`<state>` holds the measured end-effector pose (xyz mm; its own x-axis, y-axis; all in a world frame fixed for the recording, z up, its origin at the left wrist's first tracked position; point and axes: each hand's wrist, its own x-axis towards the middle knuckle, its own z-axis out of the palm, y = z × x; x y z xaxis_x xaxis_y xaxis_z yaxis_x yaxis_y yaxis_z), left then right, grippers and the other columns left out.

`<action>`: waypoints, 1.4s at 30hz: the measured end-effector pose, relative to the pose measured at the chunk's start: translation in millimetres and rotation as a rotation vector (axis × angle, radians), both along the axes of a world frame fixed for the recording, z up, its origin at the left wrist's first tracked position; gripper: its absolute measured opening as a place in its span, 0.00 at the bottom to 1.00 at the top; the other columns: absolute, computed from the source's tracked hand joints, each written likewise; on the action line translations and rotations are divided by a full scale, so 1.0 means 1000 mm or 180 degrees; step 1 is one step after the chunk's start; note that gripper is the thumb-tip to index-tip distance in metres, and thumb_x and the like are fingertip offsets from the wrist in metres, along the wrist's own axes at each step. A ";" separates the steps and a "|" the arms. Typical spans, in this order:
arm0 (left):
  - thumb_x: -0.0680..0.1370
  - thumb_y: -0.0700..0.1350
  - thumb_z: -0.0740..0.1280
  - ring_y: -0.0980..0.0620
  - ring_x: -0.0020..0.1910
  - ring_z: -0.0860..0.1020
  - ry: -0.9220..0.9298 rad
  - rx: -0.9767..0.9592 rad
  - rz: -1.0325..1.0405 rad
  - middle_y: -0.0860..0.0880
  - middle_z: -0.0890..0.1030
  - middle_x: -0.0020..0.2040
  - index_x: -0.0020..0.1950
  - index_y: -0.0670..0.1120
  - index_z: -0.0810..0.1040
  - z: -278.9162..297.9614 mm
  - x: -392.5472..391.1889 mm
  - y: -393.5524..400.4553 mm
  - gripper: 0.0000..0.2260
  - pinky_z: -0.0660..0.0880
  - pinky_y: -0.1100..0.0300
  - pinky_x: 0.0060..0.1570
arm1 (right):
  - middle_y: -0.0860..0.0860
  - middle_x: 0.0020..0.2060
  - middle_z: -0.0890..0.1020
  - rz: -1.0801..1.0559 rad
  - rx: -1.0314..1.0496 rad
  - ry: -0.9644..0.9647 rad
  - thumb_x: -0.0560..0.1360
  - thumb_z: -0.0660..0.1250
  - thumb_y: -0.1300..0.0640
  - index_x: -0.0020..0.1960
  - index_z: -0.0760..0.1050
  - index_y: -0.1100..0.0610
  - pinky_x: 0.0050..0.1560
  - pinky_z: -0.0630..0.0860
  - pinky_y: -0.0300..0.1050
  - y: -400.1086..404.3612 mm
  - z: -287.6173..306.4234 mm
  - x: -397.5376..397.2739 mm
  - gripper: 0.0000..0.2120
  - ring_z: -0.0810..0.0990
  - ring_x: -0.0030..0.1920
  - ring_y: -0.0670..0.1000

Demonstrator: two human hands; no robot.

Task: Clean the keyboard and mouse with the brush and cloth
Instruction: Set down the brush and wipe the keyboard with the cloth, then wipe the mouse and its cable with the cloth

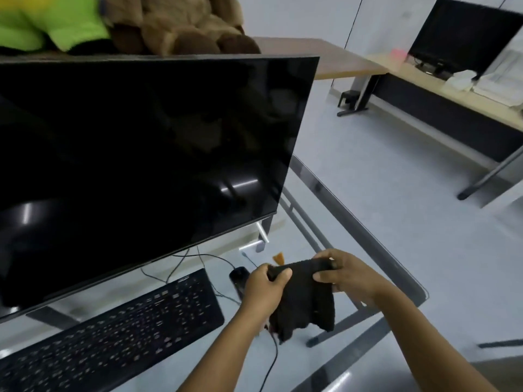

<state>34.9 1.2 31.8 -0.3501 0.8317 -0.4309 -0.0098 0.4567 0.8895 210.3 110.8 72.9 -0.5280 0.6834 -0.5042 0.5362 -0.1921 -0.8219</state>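
A dark, fuzzy cloth (304, 299) hangs in the air over the right part of the glass desk. My left hand (264, 287) grips its upper left edge and my right hand (346, 274) grips its upper right edge. The black keyboard (113, 332) lies on the desk to the left of my hands. The black mouse (239, 275) sits just right of the keyboard's far end, partly hidden behind my left hand. A small orange-brown tuft (278, 257), perhaps brush bristles, shows behind the cloth.
A large dark monitor (141, 154) stands behind the keyboard, with plush toys (181, 24) above it. Cables (273, 360) run across the glass desk (368, 250), whose right edge is close to my right hand. Another desk with a monitor (464, 35) stands across the floor.
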 end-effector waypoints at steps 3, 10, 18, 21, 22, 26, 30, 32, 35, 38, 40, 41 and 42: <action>0.74 0.48 0.72 0.51 0.57 0.78 -0.0282 -0.0064 -0.0112 0.57 0.75 0.62 0.51 0.52 0.75 -0.020 0.021 0.033 0.09 0.79 0.53 0.53 | 0.57 0.50 0.84 -0.0354 0.0006 -0.0031 0.74 0.71 0.63 0.57 0.76 0.55 0.53 0.81 0.56 0.033 -0.016 0.025 0.13 0.83 0.51 0.58; 0.78 0.43 0.66 0.50 0.53 0.77 0.0833 -0.0196 0.0045 0.48 0.77 0.54 0.58 0.48 0.70 -0.055 0.050 0.105 0.10 0.71 0.62 0.45 | 0.51 0.50 0.80 -0.0200 0.0674 -0.0829 0.75 0.70 0.56 0.54 0.73 0.52 0.52 0.78 0.48 0.099 -0.072 0.029 0.10 0.80 0.51 0.51; 0.81 0.56 0.57 0.46 0.78 0.46 0.3494 0.0038 -0.1469 0.46 0.50 0.79 0.78 0.46 0.51 -0.092 0.063 0.109 0.31 0.47 0.45 0.75 | 0.55 0.68 0.72 0.0647 0.2690 -0.1382 0.78 0.64 0.58 0.70 0.68 0.58 0.67 0.70 0.49 0.107 -0.117 0.028 0.21 0.72 0.67 0.56; 0.81 0.59 0.52 0.46 0.78 0.40 0.3745 -0.0134 -0.2079 0.45 0.44 0.79 0.79 0.45 0.45 -0.102 0.070 0.104 0.32 0.37 0.41 0.73 | 0.58 0.72 0.68 0.1189 0.3029 -0.1436 0.79 0.62 0.56 0.73 0.66 0.59 0.72 0.64 0.54 0.094 -0.142 0.032 0.23 0.67 0.72 0.59; 0.81 0.60 0.51 0.46 0.77 0.40 0.3804 -0.0222 -0.2133 0.45 0.44 0.79 0.79 0.44 0.45 -0.104 0.071 0.104 0.32 0.35 0.40 0.72 | 0.57 0.75 0.64 0.1283 0.2972 -0.1558 0.80 0.60 0.54 0.75 0.63 0.58 0.74 0.58 0.53 0.091 -0.149 0.032 0.24 0.62 0.75 0.59; 0.81 0.60 0.51 0.46 0.78 0.40 0.3862 -0.0346 -0.2160 0.45 0.44 0.79 0.79 0.44 0.45 -0.106 0.070 0.108 0.32 0.31 0.41 0.71 | 0.53 0.79 0.49 0.1356 0.2869 -0.1869 0.83 0.50 0.49 0.79 0.50 0.55 0.74 0.42 0.49 0.084 -0.163 0.033 0.26 0.45 0.78 0.54; 0.80 0.60 0.56 0.48 0.78 0.46 0.3629 -0.0094 -0.1989 0.45 0.51 0.79 0.78 0.44 0.52 -0.101 0.064 0.099 0.33 0.34 0.43 0.71 | 0.56 0.78 0.56 0.1192 0.2851 -0.1829 0.82 0.52 0.52 0.77 0.57 0.57 0.76 0.48 0.54 0.080 -0.147 0.019 0.25 0.51 0.78 0.56; 0.77 0.61 0.55 0.49 0.77 0.54 0.3592 0.0001 -0.1686 0.47 0.59 0.77 0.76 0.45 0.60 -0.095 0.054 0.082 0.32 0.42 0.43 0.71 | 0.58 0.75 0.62 0.1082 0.2877 -0.1651 0.81 0.50 0.50 0.75 0.62 0.59 0.75 0.55 0.57 0.074 -0.138 0.004 0.25 0.57 0.76 0.58; 0.75 0.63 0.44 0.50 0.77 0.45 0.3270 -0.0051 -0.1121 0.50 0.48 0.78 0.79 0.47 0.50 -0.085 0.024 0.042 0.36 0.34 0.46 0.70 | 0.61 0.73 0.66 0.1095 0.2973 -0.1279 0.80 0.60 0.55 0.73 0.65 0.62 0.73 0.61 0.58 0.048 -0.127 -0.036 0.23 0.63 0.74 0.60; 0.71 0.67 0.37 0.52 0.77 0.40 0.3096 -0.0323 -0.0707 0.52 0.42 0.78 0.79 0.47 0.45 -0.073 -0.018 -0.012 0.40 0.32 0.48 0.71 | 0.63 0.70 0.70 0.1167 0.3030 -0.0840 0.78 0.63 0.56 0.71 0.67 0.63 0.69 0.67 0.61 0.005 -0.121 -0.086 0.23 0.69 0.70 0.63; 0.70 0.67 0.36 0.54 0.76 0.37 0.3109 -0.0562 -0.0589 0.52 0.40 0.79 0.79 0.47 0.42 -0.068 -0.043 -0.046 0.41 0.33 0.49 0.72 | 0.63 0.68 0.72 0.1183 0.2976 -0.0729 0.78 0.57 0.51 0.70 0.68 0.64 0.69 0.67 0.59 -0.023 -0.119 -0.112 0.25 0.71 0.68 0.63; 0.72 0.67 0.38 0.55 0.75 0.36 0.3140 -0.0674 -0.0498 0.51 0.41 0.79 0.79 0.47 0.42 -0.065 -0.060 -0.070 0.39 0.33 0.49 0.72 | 0.63 0.69 0.71 0.1211 0.2958 -0.0635 0.78 0.56 0.50 0.71 0.68 0.63 0.69 0.66 0.56 -0.043 -0.115 -0.130 0.25 0.71 0.69 0.62; 0.76 0.66 0.42 0.55 0.75 0.36 0.3170 -0.0777 -0.0398 0.51 0.41 0.79 0.79 0.47 0.42 -0.062 -0.076 -0.094 0.36 0.33 0.48 0.72 | 0.62 0.70 0.70 0.1254 0.2938 -0.0579 0.79 0.57 0.51 0.72 0.66 0.63 0.70 0.64 0.54 -0.061 -0.113 -0.145 0.25 0.69 0.70 0.61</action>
<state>-41.1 -92.7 -29.9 -0.5577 0.8155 -0.1548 0.7404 0.5730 0.3513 65.1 49.3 -40.2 -0.7673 0.6403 0.0366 0.5560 0.6925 -0.4596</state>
